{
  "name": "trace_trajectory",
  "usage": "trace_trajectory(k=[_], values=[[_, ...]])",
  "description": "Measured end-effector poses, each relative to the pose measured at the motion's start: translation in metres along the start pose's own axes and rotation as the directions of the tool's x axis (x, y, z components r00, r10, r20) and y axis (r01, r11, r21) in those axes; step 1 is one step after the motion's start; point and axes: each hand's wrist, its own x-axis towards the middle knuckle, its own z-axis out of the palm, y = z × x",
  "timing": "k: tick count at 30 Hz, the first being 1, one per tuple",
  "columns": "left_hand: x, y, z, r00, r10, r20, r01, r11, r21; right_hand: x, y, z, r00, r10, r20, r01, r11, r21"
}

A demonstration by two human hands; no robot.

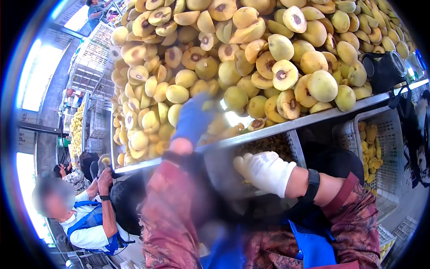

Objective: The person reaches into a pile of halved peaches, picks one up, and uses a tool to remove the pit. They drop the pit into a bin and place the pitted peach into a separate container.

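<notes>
My left hand point(195, 117), in a blue glove, is smeared by motion at the near side of a large heap of yellow peaches point(323, 86), many of them cut in halves with brown pit hollows showing. Whether its fingers hold a fruit cannot be made out. In a white glove, my right hand point(268, 171) is closed, fingers curled and pointing left, above a crate point(295, 145) containing small brown pieces. What lies inside those fingers, if anything, is hidden. A metal table rim point(251, 136) runs between the heap and me.
At right stands a white crate point(392, 157) of yellow fruit pieces point(371, 145). A black container point(385, 69) sits by the table edge. To my left a co-worker point(92, 219) in a blue apron works at the table's corner. Stacked crates point(92, 58) stand behind.
</notes>
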Motion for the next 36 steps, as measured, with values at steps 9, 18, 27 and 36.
trace_trajectory(k=[9,18,27,36], values=[[-0.070,0.020,-0.026,0.902,-0.378,0.208,0.169,-0.135,-0.976,0.027,-0.011,-0.007,0.979,0.098,-0.181,0.007,0.862,0.507],[-0.082,0.054,-0.004,0.895,-0.387,0.222,0.062,-0.385,-0.921,0.035,-0.019,0.001,0.988,0.088,-0.130,-0.027,0.911,0.413],[-0.088,0.049,0.005,0.938,-0.345,0.038,-0.018,-0.157,-0.987,0.042,-0.015,-0.007,0.948,0.176,-0.265,-0.107,0.961,0.257],[-0.096,0.054,0.019,0.932,-0.303,-0.201,-0.149,0.185,-0.971,0.041,-0.013,0.006,0.944,0.198,-0.264,-0.087,0.921,0.378]])
